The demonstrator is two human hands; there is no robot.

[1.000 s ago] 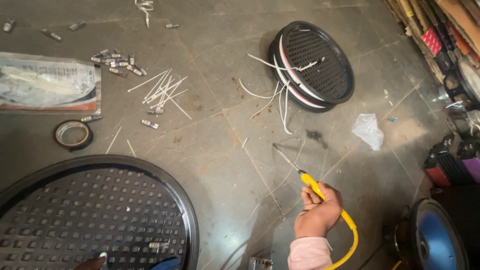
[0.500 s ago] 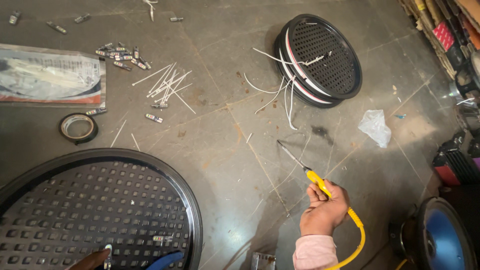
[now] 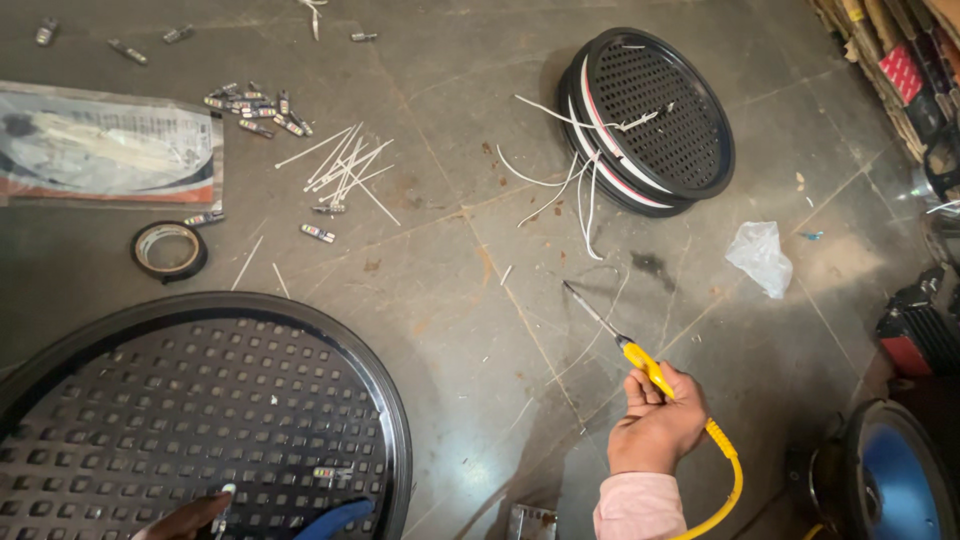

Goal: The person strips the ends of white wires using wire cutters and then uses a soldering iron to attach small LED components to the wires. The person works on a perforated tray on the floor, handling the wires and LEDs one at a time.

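We see the right hand [image 3: 655, 428] closed in a fist round the yellow handle of a soldering iron [image 3: 640, 362], whose thin metal tip points up and to the left, just above the grey floor [image 3: 450, 280]; a yellow cable [image 3: 728, 480] runs from the handle's rear, curving down past the pink sleeve [image 3: 635, 510]. The left hand [image 3: 190, 515] shows only partly at the bottom edge, fingertips on a big round black grille [image 3: 190, 420] w/ square holes, beside something blue; we can't tell how far it's open or whether it holds anything. A small component [image 3: 333, 472] sits on the grille near its lower right. Further out, a roll of tape [image 3: 168, 250] lies just above the grille's rim, and a flat plastic packet [image 3: 105, 145] lies beyond that at the left edge. White cable ties [image 3: 345, 165] are scattered mid-floor, w/ a bunch of small cylindrical parts [image 3: 255, 105] near them. Top right, approx. well apart from the iron, a stack of smaller round grilles [image 3: 660, 120] leans tilted, white wires [image 3: 575, 180] trailing from it. A crumpled clear plastic bag [image 3: 758, 255] lies to the right of the iron's tip. Bottom right corner: a speaker w/ blue cone [image 3: 895, 480], and a red-and-black box [image 3: 920, 325] above it.
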